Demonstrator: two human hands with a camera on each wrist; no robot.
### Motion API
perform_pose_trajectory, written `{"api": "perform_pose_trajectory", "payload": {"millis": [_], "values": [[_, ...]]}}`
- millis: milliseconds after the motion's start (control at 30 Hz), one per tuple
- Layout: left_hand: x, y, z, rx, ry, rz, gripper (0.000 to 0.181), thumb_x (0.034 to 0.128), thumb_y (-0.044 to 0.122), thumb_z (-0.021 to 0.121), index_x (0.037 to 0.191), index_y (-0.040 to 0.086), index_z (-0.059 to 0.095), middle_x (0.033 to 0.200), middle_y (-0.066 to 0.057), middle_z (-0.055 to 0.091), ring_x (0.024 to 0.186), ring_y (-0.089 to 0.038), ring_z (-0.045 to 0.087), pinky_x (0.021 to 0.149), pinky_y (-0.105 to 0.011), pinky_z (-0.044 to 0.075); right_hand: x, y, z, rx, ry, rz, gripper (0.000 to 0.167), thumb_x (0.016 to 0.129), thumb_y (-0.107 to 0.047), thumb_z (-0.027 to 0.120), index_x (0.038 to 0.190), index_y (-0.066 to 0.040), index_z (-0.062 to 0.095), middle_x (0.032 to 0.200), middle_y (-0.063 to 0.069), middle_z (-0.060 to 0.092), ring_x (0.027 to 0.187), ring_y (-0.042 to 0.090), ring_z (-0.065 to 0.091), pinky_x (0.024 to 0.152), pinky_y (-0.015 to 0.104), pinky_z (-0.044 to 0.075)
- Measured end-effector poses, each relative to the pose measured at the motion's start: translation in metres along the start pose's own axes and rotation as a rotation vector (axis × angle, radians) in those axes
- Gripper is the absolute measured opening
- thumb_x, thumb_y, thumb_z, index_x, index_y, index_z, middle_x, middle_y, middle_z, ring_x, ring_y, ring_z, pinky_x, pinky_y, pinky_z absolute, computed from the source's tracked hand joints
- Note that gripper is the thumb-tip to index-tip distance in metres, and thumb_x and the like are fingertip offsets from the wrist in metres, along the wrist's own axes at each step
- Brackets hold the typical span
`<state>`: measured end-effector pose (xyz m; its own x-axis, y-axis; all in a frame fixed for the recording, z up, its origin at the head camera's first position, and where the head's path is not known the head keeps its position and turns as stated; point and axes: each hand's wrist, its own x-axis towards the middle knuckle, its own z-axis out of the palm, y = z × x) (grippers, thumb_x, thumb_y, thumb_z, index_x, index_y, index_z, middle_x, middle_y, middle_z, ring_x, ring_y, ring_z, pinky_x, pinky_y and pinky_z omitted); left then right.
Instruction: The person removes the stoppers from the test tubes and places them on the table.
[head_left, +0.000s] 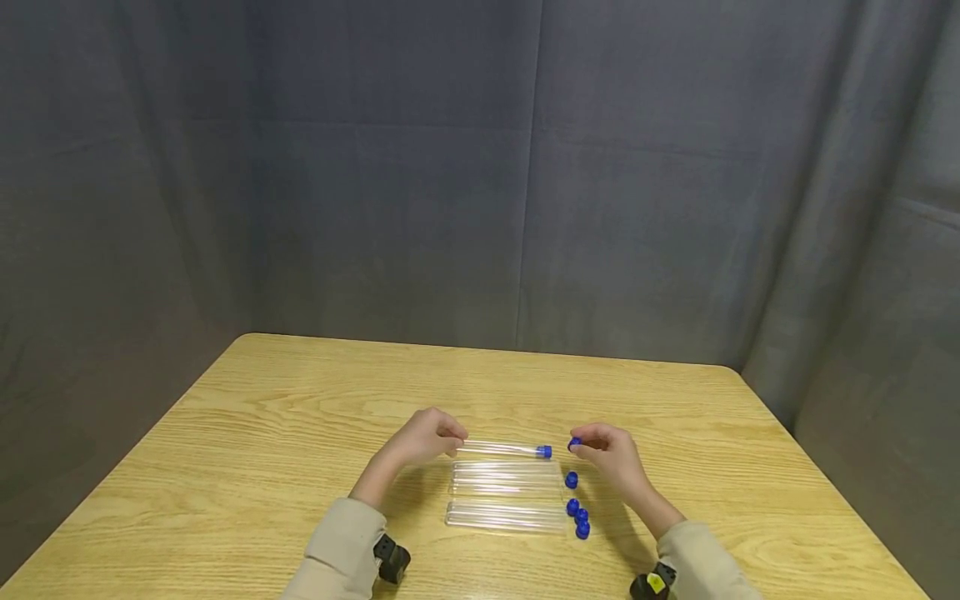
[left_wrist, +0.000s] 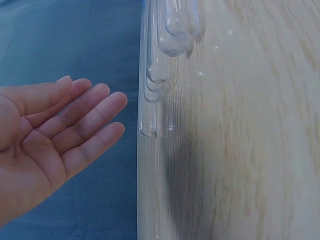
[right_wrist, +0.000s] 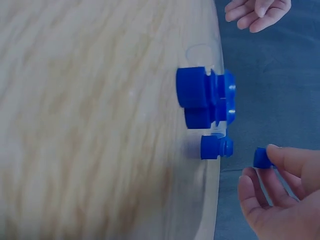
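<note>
Between thumb and fingertips my right hand [head_left: 613,457] pinches a small blue cap [right_wrist: 262,158], raised off the table. My left hand [head_left: 426,436] is near the rounded end of a clear test tube [head_left: 495,448] whose other end carries a blue cap [head_left: 544,452]. In the left wrist view the left fingers [left_wrist: 95,117] are extended, apart from the tubes, with nothing in them. Nearer the person lie two groups of clear test tubes [head_left: 506,477], side by side, without caps. Several loose blue caps [head_left: 572,480] sit by their right ends.
The wood-grain table [head_left: 300,375] extends around the tubes on all sides. Behind and beside it hang dark grey curtains [head_left: 397,208]. Each sleeve carries a black wrist camera [head_left: 392,559] near the table's front.
</note>
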<state>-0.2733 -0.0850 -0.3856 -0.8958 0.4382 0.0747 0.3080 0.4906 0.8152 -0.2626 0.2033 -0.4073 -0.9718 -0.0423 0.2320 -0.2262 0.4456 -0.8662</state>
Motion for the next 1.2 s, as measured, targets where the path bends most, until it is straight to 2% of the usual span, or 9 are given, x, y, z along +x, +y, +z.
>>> {"api": "perform_pose_trajectory", "payload": {"millis": [167,333,467,767,1200], "values": [[-0.001,0.001,-0.001,-0.021,-0.012,-0.019,0.017,0.0872,0.003,0.054,0.099,-0.008,0.062,0.092,-0.015,0.064,0.075,-0.026,0.063,0.074,-0.038,0.050,0.004,0.005,0.002,-0.080,-0.042,0.013,0.014,0.075,0.009,0.064,0.089,0.010,0.064,0.082,0.014,0.065,0.074,0.021,0.060,0.062,0.025,0.048],[-0.002,0.003,-0.002,-0.036,-0.025,-0.014,0.019,0.0880,0.003,0.053,0.100,-0.010,0.061,0.092,-0.016,0.063,0.075,-0.027,0.063,0.073,-0.037,0.050,0.006,0.009,0.003,-0.081,-0.066,0.046,0.012,0.075,0.012,0.063,0.087,0.009,0.064,0.082,0.013,0.064,0.074,0.022,0.060,0.062,0.026,0.049],[-0.001,0.001,-0.001,-0.044,-0.033,-0.016,0.019,0.0882,0.003,0.053,0.100,-0.009,0.061,0.092,-0.015,0.063,0.074,-0.027,0.063,0.071,-0.035,0.051,0.007,0.011,0.003,-0.099,-0.103,0.036,0.012,0.075,0.011,0.063,0.086,0.009,0.064,0.083,0.014,0.064,0.076,0.024,0.059,0.063,0.028,0.049],[0.000,-0.003,0.000,-0.047,-0.044,-0.016,0.019,0.0882,0.004,0.053,0.101,-0.009,0.061,0.092,-0.014,0.063,0.073,-0.025,0.063,0.071,-0.035,0.051,0.008,0.013,0.005,-0.146,-0.152,0.044,0.011,0.075,0.011,0.063,0.085,0.008,0.065,0.079,0.010,0.063,0.071,0.018,0.058,0.059,0.026,0.048],[-0.001,-0.003,0.001,-0.085,-0.035,-0.054,0.019,0.0881,0.004,0.054,0.100,-0.010,0.060,0.089,-0.012,0.062,0.073,-0.025,0.062,0.072,-0.038,0.050,0.007,0.014,0.005,-0.166,-0.200,0.061,0.014,0.074,0.014,0.062,0.085,0.008,0.064,0.078,0.012,0.062,0.069,0.017,0.057,0.058,0.028,0.048]]}}
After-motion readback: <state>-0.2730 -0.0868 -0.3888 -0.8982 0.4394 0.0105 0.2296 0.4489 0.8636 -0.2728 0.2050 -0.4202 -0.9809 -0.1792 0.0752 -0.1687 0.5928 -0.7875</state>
